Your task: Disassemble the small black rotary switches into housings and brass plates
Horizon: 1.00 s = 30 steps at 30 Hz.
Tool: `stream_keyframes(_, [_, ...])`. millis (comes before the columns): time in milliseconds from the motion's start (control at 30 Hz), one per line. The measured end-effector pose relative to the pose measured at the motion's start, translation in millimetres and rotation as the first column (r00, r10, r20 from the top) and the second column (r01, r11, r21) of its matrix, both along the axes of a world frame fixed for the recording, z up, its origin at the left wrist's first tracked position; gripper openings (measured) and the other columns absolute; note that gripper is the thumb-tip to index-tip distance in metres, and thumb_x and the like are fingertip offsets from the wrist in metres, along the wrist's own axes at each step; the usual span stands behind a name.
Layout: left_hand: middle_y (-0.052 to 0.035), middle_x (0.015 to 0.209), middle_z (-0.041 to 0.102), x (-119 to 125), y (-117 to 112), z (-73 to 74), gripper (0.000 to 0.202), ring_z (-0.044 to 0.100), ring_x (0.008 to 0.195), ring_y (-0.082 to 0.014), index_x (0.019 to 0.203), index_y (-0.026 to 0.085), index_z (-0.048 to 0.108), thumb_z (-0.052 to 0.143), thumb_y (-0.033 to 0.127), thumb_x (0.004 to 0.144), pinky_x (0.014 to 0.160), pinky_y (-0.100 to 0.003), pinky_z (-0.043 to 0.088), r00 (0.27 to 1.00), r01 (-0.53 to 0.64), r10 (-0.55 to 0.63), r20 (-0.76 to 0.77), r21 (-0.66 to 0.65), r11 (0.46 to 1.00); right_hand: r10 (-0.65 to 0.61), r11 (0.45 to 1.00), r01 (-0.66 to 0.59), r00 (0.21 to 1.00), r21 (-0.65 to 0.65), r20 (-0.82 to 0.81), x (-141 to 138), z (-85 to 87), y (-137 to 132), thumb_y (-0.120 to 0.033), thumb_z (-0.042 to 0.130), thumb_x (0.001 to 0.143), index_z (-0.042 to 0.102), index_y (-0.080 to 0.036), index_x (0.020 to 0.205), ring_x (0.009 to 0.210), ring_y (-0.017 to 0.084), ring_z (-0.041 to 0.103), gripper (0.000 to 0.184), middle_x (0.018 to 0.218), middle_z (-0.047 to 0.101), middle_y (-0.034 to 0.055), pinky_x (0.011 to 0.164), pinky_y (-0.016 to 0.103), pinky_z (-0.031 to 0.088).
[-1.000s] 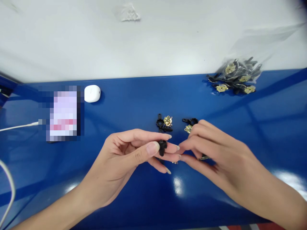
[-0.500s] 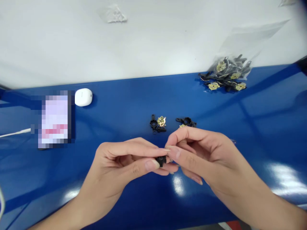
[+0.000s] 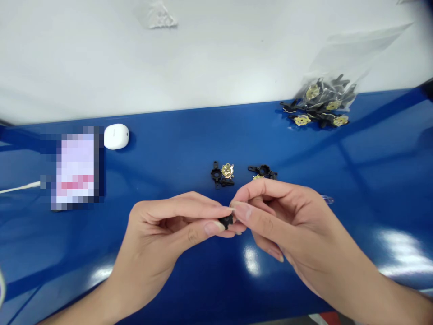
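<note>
My left hand (image 3: 162, 228) pinches a small black plastic part (image 3: 226, 221) between thumb and fingertips, over the blue table top (image 3: 189, 135). My right hand (image 3: 280, 216) meets it from the other side, its thumb and forefinger tips closed against the part; whatever they hold is hidden. Just beyond my hands lie a black plastic piece with a brass disc (image 3: 223, 174) and another black piece (image 3: 263, 170), with a sliver of brass (image 3: 257, 177) showing near my right forefinger.
A clear plastic bag (image 3: 320, 101) of black and brass parts lies at the back right, against a white wall (image 3: 216, 54). On the left are a white rounded case (image 3: 116, 136), a pixelated phone (image 3: 76, 169) and a white cable (image 3: 20, 186).
Over the last second my right hand moved left and its fingertips came to the black part in my left hand. My left hand turned the part, and the view shifted slightly.
</note>
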<state>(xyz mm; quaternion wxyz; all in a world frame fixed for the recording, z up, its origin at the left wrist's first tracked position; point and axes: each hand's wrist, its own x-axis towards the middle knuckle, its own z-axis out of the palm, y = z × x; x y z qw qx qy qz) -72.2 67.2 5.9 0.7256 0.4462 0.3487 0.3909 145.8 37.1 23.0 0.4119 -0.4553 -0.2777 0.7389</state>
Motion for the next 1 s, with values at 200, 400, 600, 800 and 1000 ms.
stream_keyframes(200, [-0.0015, 0.103, 0.092, 0.9, -1.0, 1.1, 0.019, 0.088, 0.09, -0.0156, 0.109, 0.033, 0.098, 0.091, 0.017, 0.102, 0.091, -0.022, 0.074, 1.0, -0.014, 0.014, -0.009, 0.002, 1.0, -0.037, 0.998, 0.035, 0.998, 0.046, 0.049, -0.8, 0.5, 0.8, -0.043, 0.091, 0.101, 0.086, -0.027, 0.092, 0.056, 0.006, 0.036, 0.019, 0.075, 0.074, -0.0032, 0.051, 0.022, 0.032])
stream_keyframes(400, [-0.0017, 0.104, 0.092, 2.3, 0.4, 2.3, 0.02, 0.089, 0.091, -0.0171, 0.108, 0.034, 0.098, 0.092, 0.016, 0.101, 0.091, -0.022, 0.074, 0.999, -0.029, 0.029, -0.019, -0.003, 1.0, -0.064, 0.992, 0.05, 0.989, 0.112, 0.13, -3.9, 1.6, 2.8, -0.043, 0.093, 0.098, 0.087, -0.026, 0.09, 0.055, 0.006, 0.036, 0.02, 0.07, 0.067, -0.0043, 0.049, 0.024, 0.029])
stream_keyframes(600, [-0.0003, 0.104, 0.092, 1.8, -1.4, 3.1, 0.021, 0.089, 0.09, -0.0157, 0.108, 0.035, 0.098, 0.092, 0.016, 0.101, 0.089, -0.019, 0.073, 0.997, -0.057, 0.058, -0.049, 0.01, 0.998, -0.101, 0.986, 0.071, 0.973, 0.149, 0.206, -4.2, 1.3, 2.5, -0.042, 0.095, 0.096, 0.09, -0.026, 0.09, 0.055, 0.006, 0.04, 0.017, 0.072, 0.073, -0.0019, 0.045, 0.025, 0.025])
stream_keyframes(800, [-0.0003, 0.103, 0.092, 1.5, -5.8, 4.6, 0.02, 0.088, 0.09, -0.0152, 0.106, 0.035, 0.099, 0.094, 0.016, 0.099, 0.086, -0.017, 0.072, 0.983, -0.113, 0.123, -0.137, 0.077, 0.991, -0.141, 0.98, 0.104, 0.966, 0.172, 0.219, -7.4, -0.5, 2.7, -0.04, 0.092, 0.097, 0.094, -0.028, 0.093, 0.052, 0.006, 0.039, 0.013, 0.061, 0.058, -0.0044, 0.044, 0.024, 0.026])
stream_keyframes(1000, [0.0007, 0.102, 0.092, 4.1, -6.5, 4.3, 0.016, 0.087, 0.088, -0.0153, 0.102, 0.036, 0.099, 0.097, 0.021, 0.096, 0.084, -0.017, 0.072, 0.971, -0.149, 0.167, -0.169, 0.115, 0.982, -0.198, 0.963, 0.135, 0.942, 0.234, 0.27, -10.6, -1.4, 0.5, -0.035, 0.09, 0.097, 0.095, -0.03, 0.091, 0.05, 0.006, 0.039, 0.009, 0.059, 0.052, -0.0051, 0.042, 0.024, 0.026])
